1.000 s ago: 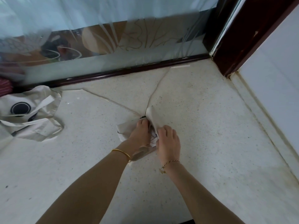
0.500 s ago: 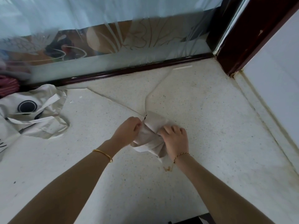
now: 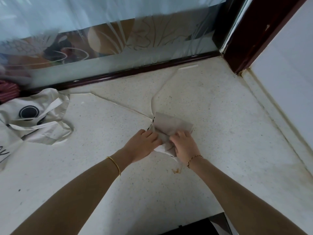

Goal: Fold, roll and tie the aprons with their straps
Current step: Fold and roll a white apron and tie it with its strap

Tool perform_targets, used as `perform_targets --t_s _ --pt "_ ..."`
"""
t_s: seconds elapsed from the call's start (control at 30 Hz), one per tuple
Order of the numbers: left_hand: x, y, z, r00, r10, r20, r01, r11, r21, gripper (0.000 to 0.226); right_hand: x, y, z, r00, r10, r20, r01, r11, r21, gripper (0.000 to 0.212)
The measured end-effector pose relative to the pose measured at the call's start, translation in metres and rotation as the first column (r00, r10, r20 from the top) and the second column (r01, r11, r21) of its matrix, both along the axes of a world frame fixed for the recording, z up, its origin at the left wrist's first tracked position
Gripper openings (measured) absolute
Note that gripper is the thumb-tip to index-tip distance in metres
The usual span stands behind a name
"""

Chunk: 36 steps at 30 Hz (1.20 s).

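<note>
**Both hands on the rolled apron**

From the head camera we see the rolled apron lying on the floor, near the glass door. The left hand curls its grip round the roll's left end. The right hand has its grip curled into the cloth at the near end. A strap trails from the roll toward the door. A second apron lies crumpled well to the left.
</note>
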State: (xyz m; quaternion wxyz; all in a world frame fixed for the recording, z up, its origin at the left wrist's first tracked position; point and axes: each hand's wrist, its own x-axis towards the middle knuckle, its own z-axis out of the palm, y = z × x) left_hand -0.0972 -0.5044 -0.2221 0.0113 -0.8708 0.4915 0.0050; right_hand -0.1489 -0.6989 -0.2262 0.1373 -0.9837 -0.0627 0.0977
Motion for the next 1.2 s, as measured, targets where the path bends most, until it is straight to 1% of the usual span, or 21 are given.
perform_targets --t_s 0.03,0.1,0.2,0.23,0.27,0.3,0.33,0.37,0.43,0.47,0.5,0.57,0.63,0.67,0.73,0.83,0.9,0.93,1.03,1.13,1.2 --pt "0.001 -0.001 0.000 1.000 -0.001 0.009 0.001 1.000 0.008 0.033 -0.001 -0.001 0.000 0.999 0.031 0.012 -0.031 0.999 -0.019 0.012" --pt "0.002 -0.004 0.000 1.000 0.006 -0.002 -0.006 1.000 0.027 0.028 -0.006 0.000 0.000 0.998 0.061 0.031 -0.059 0.996 -0.067 0.029" --pt "0.004 -0.007 -0.002 1.000 0.024 -0.015 -0.024 0.999 0.033 0.027 -0.014 0.005 0.004 0.993 0.110 -0.043 -0.117 0.967 -0.224 0.050" --pt "0.005 -0.008 -0.001 0.999 0.026 -0.041 -0.026 0.999 0.020 0.029 -0.017 0.006 0.003 0.992 0.117 -0.047 -0.125 0.963 -0.240 0.053" --pt "0.006 -0.011 0.003 0.996 0.037 -0.081 -0.037 0.999 0.007 0.029 -0.018 0.007 0.004 0.992 0.115 -0.059 -0.126 0.964 -0.233 0.053" --pt "0.006 -0.014 0.008 0.990 0.044 -0.136 -0.046 0.999 -0.006 0.027 -0.019 0.005 0.001 0.993 0.113 -0.024 -0.116 0.968 -0.221 0.049" --pt "0.007 -0.016 0.015 0.976 0.065 -0.207 -0.069 0.998 -0.011 0.020 -0.018 0.003 0.002 0.993 0.120 -0.006 -0.119 0.974 -0.192 0.043" --pt "0.008 -0.018 0.020 0.955 0.105 -0.277 -0.100 0.995 0.030 0.015 -0.016 0.000 0.002 0.991 0.131 0.031 -0.125 0.981 -0.148 0.034" --pt "0.012 -0.020 0.025 0.876 0.201 -0.439 -0.189 0.979 0.071 0.021 -0.011 -0.008 0.009 0.995 0.092 0.023 -0.092 0.996 -0.012 0.013" --pt "0.013 -0.020 0.027 0.836 0.226 -0.500 -0.238 0.970 0.040 0.025 -0.005 -0.013 0.011 0.999 0.045 -0.022 -0.045 0.999 0.030 0.012" --pt "0.014 -0.020 0.030 0.810 0.232 -0.539 -0.274 0.962 0.002 0.031 0.001 -0.017 0.016 0.997 -0.011 -0.081 0.016 0.998 0.062 0.017" --pt "0.018 -0.014 0.032 0.826 0.221 -0.519 -0.291 0.955 -0.057 0.047 0.015 -0.022 0.024 0.980 -0.082 -0.182 0.104 0.988 0.117 0.018" --pt "0.021 -0.008 0.034 0.876 0.210 -0.435 -0.274 0.958 -0.089 0.063 0.030 -0.027 0.028 0.963 -0.135 -0.234 0.181 0.965 0.191 0.013" --pt "0.023 -0.005 0.033 0.888 0.214 -0.407 -0.279 0.955 -0.105 0.066 0.037 -0.030 0.030 0.949 -0.157 -0.274 0.222 0.948 0.227 0.016" --pt "0.026 -0.005 0.030 0.865 0.253 -0.434 -0.341 0.930 -0.138 0.058 0.049 -0.035 0.031 0.924 -0.171 -0.343 0.271 0.924 0.269 0.019" --pt "0.031 -0.014 0.027 0.779 0.352 -0.519 -0.503 0.845 -0.182 0.045 0.060 -0.038 0.031 0.900 -0.208 -0.383 0.323 0.909 0.265 0.023" --pt "0.036 -0.021 0.025 0.744 0.410 -0.527 -0.564 0.808 -0.169 0.039 0.063 -0.034 0.027 0.890 -0.255 -0.378 0.367 0.892 0.263 0.014" --pt "0.038 -0.024 0.024 0.731 0.436 -0.524 -0.586 0.795 -0.157 0.036 0.064 -0.032 0.025 0.888 -0.277 -0.367 0.383 0.887 0.257 0.013" --pt "0.044 -0.031 0.016 0.698 0.500 -0.512 -0.635 0.763 -0.122 0.031 0.065 -0.026 0.021 0.906 -0.294 -0.304 0.362 0.911 0.198 0.022" --pt "0.049 -0.038 0.011 0.658 0.521 -0.544 -0.662 0.745 -0.087 0.034 0.063 -0.024 0.019 0.931 -0.271 -0.245 0.302 0.949 0.095 0.021" --pt "0.055 -0.042 0.009 0.628 0.540 -0.560 -0.674 0.737 -0.045 0.039 0.063 -0.026 0.017 0.935 -0.268 -0.233 0.294 0.952 0.083 0.020"
